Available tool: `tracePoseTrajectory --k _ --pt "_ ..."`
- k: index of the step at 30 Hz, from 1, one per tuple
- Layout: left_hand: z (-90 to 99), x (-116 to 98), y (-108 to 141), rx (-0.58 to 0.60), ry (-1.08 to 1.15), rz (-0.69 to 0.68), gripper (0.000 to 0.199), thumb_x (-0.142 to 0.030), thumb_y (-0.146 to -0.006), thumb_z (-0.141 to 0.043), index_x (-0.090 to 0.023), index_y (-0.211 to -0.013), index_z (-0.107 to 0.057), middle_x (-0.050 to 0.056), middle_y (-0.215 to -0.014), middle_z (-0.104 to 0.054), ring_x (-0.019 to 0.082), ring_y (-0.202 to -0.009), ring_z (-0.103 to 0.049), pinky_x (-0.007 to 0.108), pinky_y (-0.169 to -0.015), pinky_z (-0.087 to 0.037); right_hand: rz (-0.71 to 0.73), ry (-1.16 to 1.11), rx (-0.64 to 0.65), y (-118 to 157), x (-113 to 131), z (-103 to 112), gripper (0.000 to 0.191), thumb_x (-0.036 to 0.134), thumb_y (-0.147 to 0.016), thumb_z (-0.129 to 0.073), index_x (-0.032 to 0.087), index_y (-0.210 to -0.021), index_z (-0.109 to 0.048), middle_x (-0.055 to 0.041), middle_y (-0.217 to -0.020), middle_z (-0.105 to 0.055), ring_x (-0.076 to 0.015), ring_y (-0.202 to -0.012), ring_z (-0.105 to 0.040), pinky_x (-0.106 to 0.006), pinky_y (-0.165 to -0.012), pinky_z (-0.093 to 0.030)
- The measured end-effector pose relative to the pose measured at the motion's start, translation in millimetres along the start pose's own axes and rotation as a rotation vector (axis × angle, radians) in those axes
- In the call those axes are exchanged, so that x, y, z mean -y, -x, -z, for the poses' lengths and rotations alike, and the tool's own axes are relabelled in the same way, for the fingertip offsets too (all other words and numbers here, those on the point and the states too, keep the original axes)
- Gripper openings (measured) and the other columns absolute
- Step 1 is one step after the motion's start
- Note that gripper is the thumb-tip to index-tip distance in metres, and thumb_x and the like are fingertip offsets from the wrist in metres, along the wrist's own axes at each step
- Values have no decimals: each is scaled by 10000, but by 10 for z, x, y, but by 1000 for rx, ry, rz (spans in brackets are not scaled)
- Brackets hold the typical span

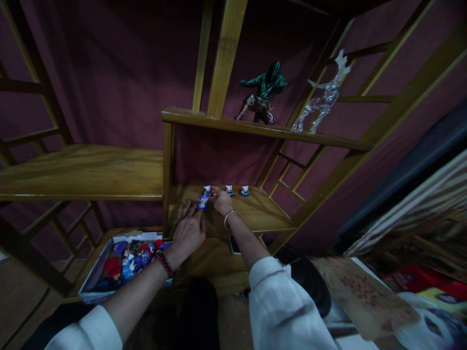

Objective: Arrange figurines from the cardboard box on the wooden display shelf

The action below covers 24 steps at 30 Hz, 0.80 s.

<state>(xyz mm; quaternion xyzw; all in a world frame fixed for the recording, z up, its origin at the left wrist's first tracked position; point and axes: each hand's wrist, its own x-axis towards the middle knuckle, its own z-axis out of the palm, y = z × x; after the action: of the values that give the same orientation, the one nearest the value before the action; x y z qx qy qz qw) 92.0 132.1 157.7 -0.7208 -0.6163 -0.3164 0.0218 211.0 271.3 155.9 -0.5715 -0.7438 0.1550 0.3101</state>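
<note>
A small white-headed figurine (207,190) on a dark base stands on the low wooden shelf (262,214). My right hand (222,201), with a silvery bracelet at the wrist, has its bent fingers against that figurine's right side; the thumb is hard to make out. Just in front is a blue-purple figurine (203,202). My left hand (188,233), wearing a dark red bead bracelet, reaches up beside it with fingers stretched out, the fingertips at its left edge. Two similar white-headed pieces, a middle figurine (228,190) and a right figurine (244,191), stand in the same row.
An open box (87,287) of several red and blue figurines sits at lower left. On the upper shelf (226,125) stand a green hooded statue (265,92) and a clear deer ornament (323,99). A phone-like object (234,245) lies under my right forearm. A wooden post (167,175) borders the compartment's left.
</note>
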Motion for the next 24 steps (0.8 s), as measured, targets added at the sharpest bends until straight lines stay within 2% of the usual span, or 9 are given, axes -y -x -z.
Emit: tracePoseTrajectory --k 14,24 --pt "-18 12 1 -2 -6 -7 391 -187 -748 -444 -137 -1125 -539 81 -1236 -515 229 -1223 -348 415 -1043 -224 70 56 -22 -17 -24 -29 380 267 -687 -649 235 -1061 -587 -24 -997 -646 -154 -855 -595 -241 -755 -462" --pt "-37 16 4 -18 -14 -11 392 -190 -744 -443 -130 -1118 -546 89 -1223 -526 230 -1194 -383 420 -1042 -218 69 95 -47 -3 -2 -39 338 275 -692 -647 237 -1025 -605 -23 -983 -646 -148 -824 -600 -230 -720 -465"
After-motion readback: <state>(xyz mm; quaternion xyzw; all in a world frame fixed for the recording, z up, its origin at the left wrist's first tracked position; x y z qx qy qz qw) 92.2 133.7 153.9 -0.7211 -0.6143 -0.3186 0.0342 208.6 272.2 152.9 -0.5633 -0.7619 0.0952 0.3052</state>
